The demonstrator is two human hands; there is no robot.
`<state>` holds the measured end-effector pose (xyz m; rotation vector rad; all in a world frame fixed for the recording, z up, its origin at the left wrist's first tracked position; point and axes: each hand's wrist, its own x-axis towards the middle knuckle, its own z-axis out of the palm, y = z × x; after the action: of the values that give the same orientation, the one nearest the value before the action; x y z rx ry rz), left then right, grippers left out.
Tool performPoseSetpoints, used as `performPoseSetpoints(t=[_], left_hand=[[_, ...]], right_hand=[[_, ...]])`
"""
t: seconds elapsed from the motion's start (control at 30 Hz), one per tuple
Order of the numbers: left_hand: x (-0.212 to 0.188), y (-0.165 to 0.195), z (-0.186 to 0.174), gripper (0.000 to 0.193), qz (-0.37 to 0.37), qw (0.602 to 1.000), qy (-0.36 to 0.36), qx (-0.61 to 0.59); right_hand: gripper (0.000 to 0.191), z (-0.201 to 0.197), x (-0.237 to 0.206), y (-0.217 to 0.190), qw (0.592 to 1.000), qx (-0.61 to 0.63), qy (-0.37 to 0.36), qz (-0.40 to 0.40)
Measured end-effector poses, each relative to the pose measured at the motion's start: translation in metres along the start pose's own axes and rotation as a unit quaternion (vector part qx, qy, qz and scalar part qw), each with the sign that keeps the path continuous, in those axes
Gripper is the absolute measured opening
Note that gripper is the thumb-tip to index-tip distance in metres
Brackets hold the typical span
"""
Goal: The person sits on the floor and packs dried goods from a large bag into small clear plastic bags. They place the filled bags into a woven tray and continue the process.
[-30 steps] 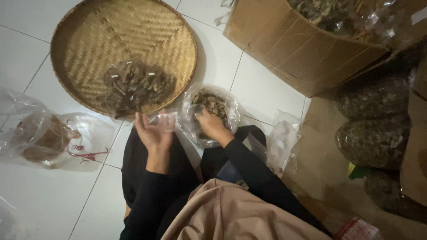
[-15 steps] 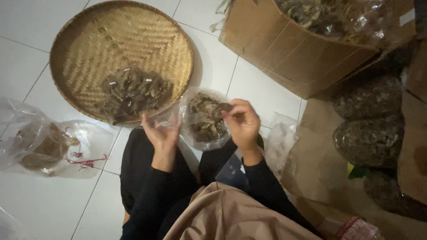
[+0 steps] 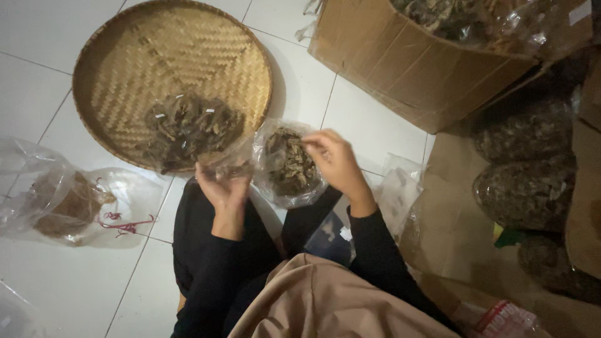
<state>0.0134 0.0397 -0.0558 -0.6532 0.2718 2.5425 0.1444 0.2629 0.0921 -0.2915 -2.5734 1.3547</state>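
Observation:
A clear plastic bag [image 3: 289, 164] part-filled with dried brown pieces sits open on the floor in front of my knees. My left hand [image 3: 224, 186] grips the bag's left rim. My right hand [image 3: 335, 159] pinches its right rim, fingers closed on the plastic. Just beyond, a round woven bamboo tray [image 3: 125, 56] holds a pile of the same dark dried pieces [image 3: 188, 128].
A large cardboard box [image 3: 426, 69] with bagged dried goods stands at the top right. Filled clear bags [image 3: 526, 181] lie stacked at the right. A crumpled plastic bag [image 3: 69, 200] with red ties lies at the left on white floor tiles.
My right hand came out of the bag's inside and moved right to its rim. My left hand stayed on the left rim.

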Motion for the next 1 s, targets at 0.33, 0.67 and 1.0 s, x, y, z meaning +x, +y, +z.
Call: performPoseSetpoints(t=[0.33,0.67,1.0], left_hand=[[-0.014,-0.016,0.02,0.086,-0.051,0.996,-0.066,-0.027],[-0.02,-0.02,0.028,0.082,-0.048,0.998,0.01,-0.045],[-0.015,-0.026,0.033,0.077,-0.018,0.996,-0.085,-0.004]], right_hand=[[0.042,0.134,-0.011,0.117,0.887,-0.429,-0.136,0.103],[0.022,0.106,-0.005,0.118,0.901,-0.408,-0.127,0.074],[0.052,-0.029,-0.029,0.023,0.968,0.231,0.097,-0.034]])
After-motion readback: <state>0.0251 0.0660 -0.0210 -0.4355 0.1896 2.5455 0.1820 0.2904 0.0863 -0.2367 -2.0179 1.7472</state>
